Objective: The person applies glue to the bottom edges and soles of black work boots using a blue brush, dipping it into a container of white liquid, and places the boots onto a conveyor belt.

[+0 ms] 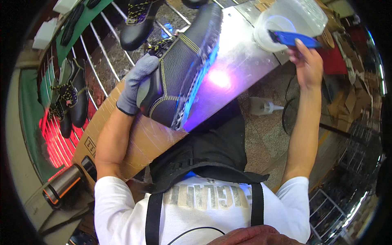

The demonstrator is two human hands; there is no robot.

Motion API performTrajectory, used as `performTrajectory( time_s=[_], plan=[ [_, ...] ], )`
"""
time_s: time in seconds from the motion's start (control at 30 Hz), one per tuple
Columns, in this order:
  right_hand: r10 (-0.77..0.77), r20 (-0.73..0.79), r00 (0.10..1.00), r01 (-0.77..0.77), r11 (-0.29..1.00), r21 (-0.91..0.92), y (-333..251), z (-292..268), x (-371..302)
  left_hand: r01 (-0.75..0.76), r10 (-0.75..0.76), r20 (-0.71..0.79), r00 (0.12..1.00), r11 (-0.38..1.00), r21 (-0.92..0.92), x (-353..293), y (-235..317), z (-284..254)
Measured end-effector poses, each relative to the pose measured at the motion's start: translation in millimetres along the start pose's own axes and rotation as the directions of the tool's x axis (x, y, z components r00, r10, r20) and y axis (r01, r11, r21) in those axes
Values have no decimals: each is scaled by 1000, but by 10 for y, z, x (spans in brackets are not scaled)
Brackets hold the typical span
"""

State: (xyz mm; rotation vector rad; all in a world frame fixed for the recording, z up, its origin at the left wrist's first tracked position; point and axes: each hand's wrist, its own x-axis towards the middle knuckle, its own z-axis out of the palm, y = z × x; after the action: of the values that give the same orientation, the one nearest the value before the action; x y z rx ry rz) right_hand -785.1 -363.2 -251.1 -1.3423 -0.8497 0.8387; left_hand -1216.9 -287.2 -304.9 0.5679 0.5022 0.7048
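In its grey glove, my left hand (136, 83) is closed around the heel end of a black leather work shoe (175, 69) with yellow stitching. The shoe is tilted, its toe toward the far side and its sole edge facing right, lit blue along the rim. My bare right hand (307, 63) grips a blue-handled brush (296, 38). Its dark end points left, over the mouth of a translucent white plastic container (312, 16). Whether the brush touches the container cannot be made out.
A shiny metal sheet (245, 57) and cardboard (139, 139) cover the bench. More black shoes (136, 26) rest on a metal-bar rack (104, 53), others (73, 96) farther left near a red glow. A nozzle bottle (261, 106) is lower right; a steel cylinder (63, 185) lower left.
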Motion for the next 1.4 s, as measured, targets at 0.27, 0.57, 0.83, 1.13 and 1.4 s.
performTrajectory(
  time_s=[0.27, 0.57, 0.83, 1.13, 1.4],
  plan=[
    [-75, 120, 990, 52, 982, 181, -127, 199, -462, 60, -81, 53, 995, 944, 324, 52, 190, -296],
    [-255, 112, 960, 262, 964, -51, -261, 727, -751, 48, -88, 95, 992, 931, 361, 17, 159, -308],
    [-227, 196, 954, 215, 973, 82, -241, 701, -571, 123, -162, 127, 979, 954, 273, -55, 225, -86],
    [-432, 352, 831, 555, 696, -456, -499, 802, -984, 102, -135, 85, 987, 942, 321, -77, 238, -137],
    [-545, 471, 694, 690, 691, -218, -428, 1141, -1350, 60, -84, 70, 994, 954, 295, -112, 173, -268]
  ],
)
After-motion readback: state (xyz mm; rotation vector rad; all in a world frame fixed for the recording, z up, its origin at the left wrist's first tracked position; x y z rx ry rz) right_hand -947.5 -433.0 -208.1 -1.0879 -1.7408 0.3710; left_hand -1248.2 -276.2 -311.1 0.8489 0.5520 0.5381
